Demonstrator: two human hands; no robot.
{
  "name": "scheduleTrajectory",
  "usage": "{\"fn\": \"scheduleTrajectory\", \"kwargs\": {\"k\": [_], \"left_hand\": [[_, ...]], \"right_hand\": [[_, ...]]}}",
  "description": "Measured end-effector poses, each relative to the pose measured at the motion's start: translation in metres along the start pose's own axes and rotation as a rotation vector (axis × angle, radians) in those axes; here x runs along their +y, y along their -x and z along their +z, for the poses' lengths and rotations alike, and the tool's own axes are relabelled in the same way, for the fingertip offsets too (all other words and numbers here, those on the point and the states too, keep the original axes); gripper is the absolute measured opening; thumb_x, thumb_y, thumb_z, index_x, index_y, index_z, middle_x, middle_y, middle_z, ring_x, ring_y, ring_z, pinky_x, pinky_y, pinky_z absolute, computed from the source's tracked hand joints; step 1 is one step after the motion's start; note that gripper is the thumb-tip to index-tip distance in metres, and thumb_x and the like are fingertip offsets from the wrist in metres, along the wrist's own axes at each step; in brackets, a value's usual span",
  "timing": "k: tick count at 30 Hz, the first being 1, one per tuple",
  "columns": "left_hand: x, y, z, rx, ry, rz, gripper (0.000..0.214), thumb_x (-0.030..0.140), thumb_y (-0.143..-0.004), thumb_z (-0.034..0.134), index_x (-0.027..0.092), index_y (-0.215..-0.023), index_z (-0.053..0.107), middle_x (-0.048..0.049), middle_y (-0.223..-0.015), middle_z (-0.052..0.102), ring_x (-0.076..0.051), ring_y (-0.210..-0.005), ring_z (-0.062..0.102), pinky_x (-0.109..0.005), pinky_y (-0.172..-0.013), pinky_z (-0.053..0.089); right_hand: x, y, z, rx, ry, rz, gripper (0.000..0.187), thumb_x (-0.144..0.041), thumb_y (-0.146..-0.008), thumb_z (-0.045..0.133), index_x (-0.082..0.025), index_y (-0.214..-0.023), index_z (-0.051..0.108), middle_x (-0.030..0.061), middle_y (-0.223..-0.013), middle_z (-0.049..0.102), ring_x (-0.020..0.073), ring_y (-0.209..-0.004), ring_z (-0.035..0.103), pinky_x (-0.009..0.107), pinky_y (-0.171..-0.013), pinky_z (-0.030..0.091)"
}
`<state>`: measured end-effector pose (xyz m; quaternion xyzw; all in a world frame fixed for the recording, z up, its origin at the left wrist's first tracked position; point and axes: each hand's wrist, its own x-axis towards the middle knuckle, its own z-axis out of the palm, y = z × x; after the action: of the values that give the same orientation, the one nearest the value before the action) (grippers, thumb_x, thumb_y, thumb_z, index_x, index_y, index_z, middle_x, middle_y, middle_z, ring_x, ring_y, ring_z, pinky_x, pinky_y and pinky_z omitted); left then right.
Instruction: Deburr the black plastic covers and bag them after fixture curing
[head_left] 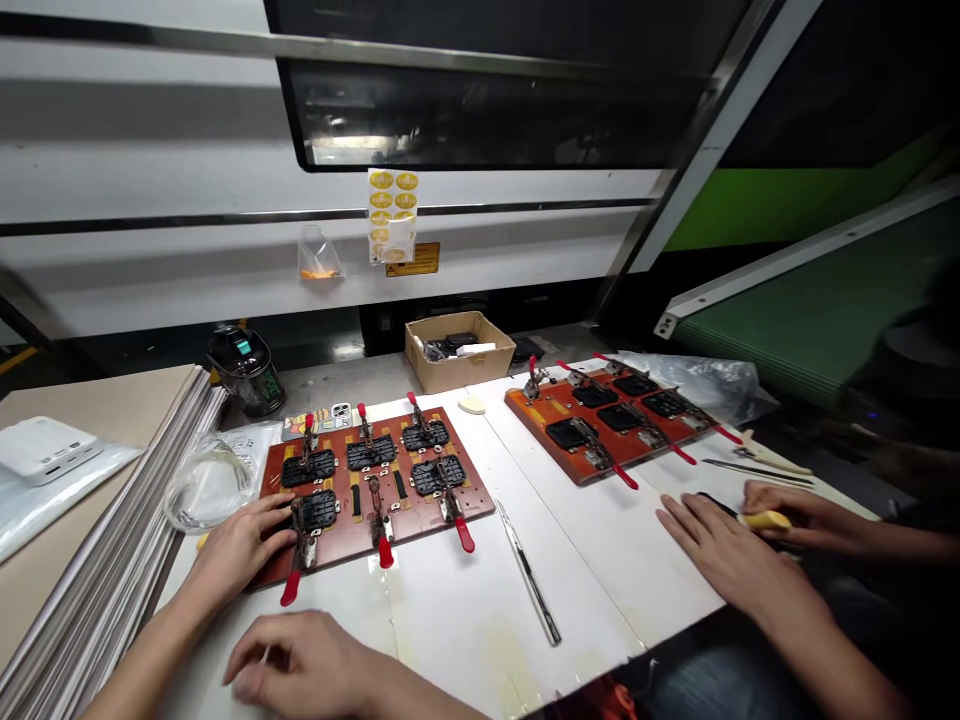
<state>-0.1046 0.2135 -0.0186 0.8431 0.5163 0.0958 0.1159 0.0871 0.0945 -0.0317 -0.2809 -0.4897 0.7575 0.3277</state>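
Okay: left hand [240, 545], fingers [277, 525] together, lies on brown clamp board [337, 522] with red-handled toggles [385, 552]; right hand [300, 660], fingers [247, 665] curled, sits on white table [465, 625] just below it.

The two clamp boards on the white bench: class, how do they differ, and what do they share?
A person's left hand rests on the nearer clamp board, while the farther clamp board is untouched. The farther board lies further right. Both carry black pads and red-handled toggle clamps.
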Motion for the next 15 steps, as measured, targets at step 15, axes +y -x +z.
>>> {"fn": "scheduleTrajectory", "kwargs": {"k": [15], "left_hand": [[-0.007, -0.001, 0.017, 0.268, 0.147, -0.016, 0.058, 0.053, -0.083, 0.065, 0.030, -0.136, 0.056, -0.0077, -0.129, 0.067, -0.035, -0.122, 0.061, -0.052, -0.105, 0.051]], "right_hand": [[-0.171, 0.296, -0.202, 1.058, 1.070, -0.298, 0.037, -0.054, -0.095, 0.049, -0.026, -0.091, 0.073, 0.0052, -0.104, 0.073, 0.0219, -0.116, 0.065, 0.035, -0.087, 0.054]]}}
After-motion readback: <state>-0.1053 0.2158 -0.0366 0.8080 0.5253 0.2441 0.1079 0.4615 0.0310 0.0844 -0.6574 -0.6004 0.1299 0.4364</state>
